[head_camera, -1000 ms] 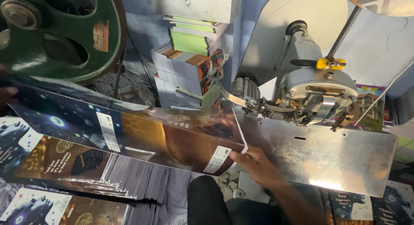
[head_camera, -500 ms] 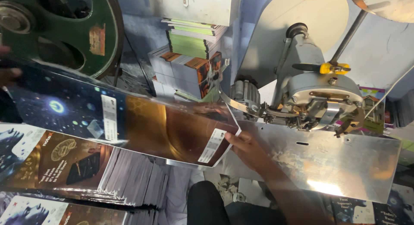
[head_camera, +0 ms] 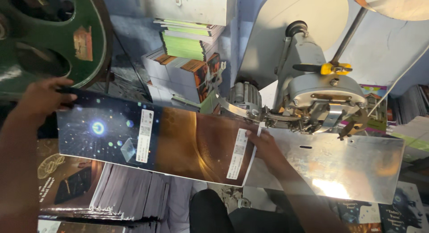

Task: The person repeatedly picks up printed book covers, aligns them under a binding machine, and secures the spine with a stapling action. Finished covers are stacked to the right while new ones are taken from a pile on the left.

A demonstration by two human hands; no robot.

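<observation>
Booklets are what I am handling: one long printed cover sheet [head_camera: 156, 141], dark blue with glowing dots at its left end and brown toward its right, lies across the middle of my view, tilted down to the right.

At nine o'clock my left hand [head_camera: 42, 96] grips the sheet's upper left corner, fingers curled over the edge. Behind it, at ten o'clock, stands a big green wheel [head_camera: 58, 36]. Under the sheet, at seven o'clock, sits a pile of printed covers [head_camera: 89, 193], their edges fanned out.

At twelve o'clock a stack of finished booklets [head_camera: 187, 58] leans against the wall, green ones on top of orange and white ones.

Just right of centre my right hand [head_camera: 263, 146] pinches the sheet's right edge, close under the nose of the stitching machine [head_camera: 317, 94] at two o'clock. That edge meets the shiny metal table [head_camera: 339, 166] that runs off toward four o'clock.

By my judgement the sheet is lined up at the head but I can't see a staple in it; the pile below looks not yet fed, and the stack at the back looks done.
</observation>
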